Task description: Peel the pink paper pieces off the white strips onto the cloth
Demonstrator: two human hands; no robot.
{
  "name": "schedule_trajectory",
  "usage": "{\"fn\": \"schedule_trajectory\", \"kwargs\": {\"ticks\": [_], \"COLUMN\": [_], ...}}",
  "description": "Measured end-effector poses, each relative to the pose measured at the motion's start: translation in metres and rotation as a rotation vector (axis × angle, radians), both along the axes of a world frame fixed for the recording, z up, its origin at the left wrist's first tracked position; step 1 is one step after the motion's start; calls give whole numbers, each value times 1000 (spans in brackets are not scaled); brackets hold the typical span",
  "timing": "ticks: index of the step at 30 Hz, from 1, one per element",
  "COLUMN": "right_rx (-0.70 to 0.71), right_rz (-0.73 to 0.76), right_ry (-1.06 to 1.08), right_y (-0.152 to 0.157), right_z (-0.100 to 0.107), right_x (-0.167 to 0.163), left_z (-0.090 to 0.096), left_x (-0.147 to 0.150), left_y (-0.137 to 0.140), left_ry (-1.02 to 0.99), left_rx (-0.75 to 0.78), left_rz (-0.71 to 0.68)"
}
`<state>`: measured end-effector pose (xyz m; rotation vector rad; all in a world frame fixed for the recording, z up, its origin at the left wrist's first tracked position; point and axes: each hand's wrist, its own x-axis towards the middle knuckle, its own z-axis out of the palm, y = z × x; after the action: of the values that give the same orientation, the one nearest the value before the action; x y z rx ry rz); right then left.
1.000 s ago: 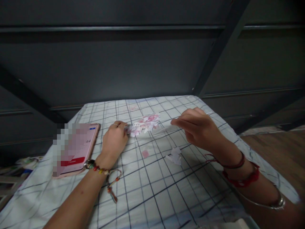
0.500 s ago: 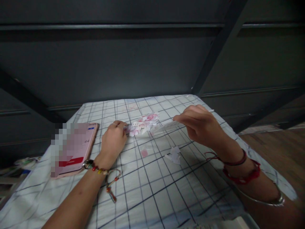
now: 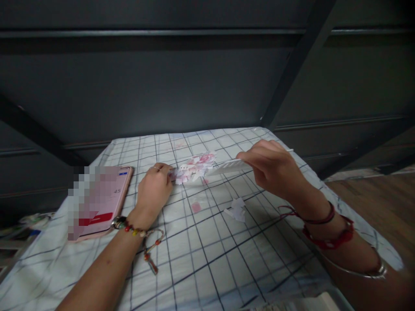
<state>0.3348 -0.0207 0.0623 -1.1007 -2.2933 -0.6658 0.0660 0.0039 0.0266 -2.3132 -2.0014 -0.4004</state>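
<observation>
My right hand [image 3: 267, 166] is closed around the plain side of what looks like a white ribbed hand fan [image 3: 228, 166]. A thin white stick end pokes out behind its knuckles. Overlapping pink and white paper scraps [image 3: 196, 166] cover the fan's left side. At the left edge of these scraps, my left hand [image 3: 156, 183] has its fingers curled and pinching; the fingertips are partly hidden. The fan is tilted a little above the cloth. Nearer to me lie a small pink scrap [image 3: 196, 207] and several white paper pieces [image 3: 236, 210].
A phone [image 3: 121, 194] in a pink case lies left of my left hand. A white checked cloth [image 3: 207, 268] covers the table. Dark panels [image 3: 162, 86] stand behind it. At the bottom right, a pale-edged box or tray [image 3: 327, 300] is partly in view.
My right hand has tilted the fan slightly, so its white ribs show more clearly. My left hand stays almost in place. The scraps on the cloth have not moved.
</observation>
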Motion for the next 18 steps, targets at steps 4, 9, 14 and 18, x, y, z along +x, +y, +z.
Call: {"fn": "schedule_trajectory", "kwargs": {"ticks": [4, 9, 14, 18], "right_rx": [27, -13, 70, 52], "right_rz": [-135, -109, -170, -160], "right_ry": [-35, -47, -73, -97], "right_y": [3, 3, 3, 5], "right_z": [-1, -1, -1, -3], "right_x": [2, 1, 2, 2], "left_z": [-1, -2, -2, -2], "left_x": [0, -1, -1, 0], "left_y": [0, -1, -1, 0], "left_ry": [7, 6, 3, -9], "left_rx": [6, 15, 18, 17], "left_rz": [-8, -21, -15, -19]}}
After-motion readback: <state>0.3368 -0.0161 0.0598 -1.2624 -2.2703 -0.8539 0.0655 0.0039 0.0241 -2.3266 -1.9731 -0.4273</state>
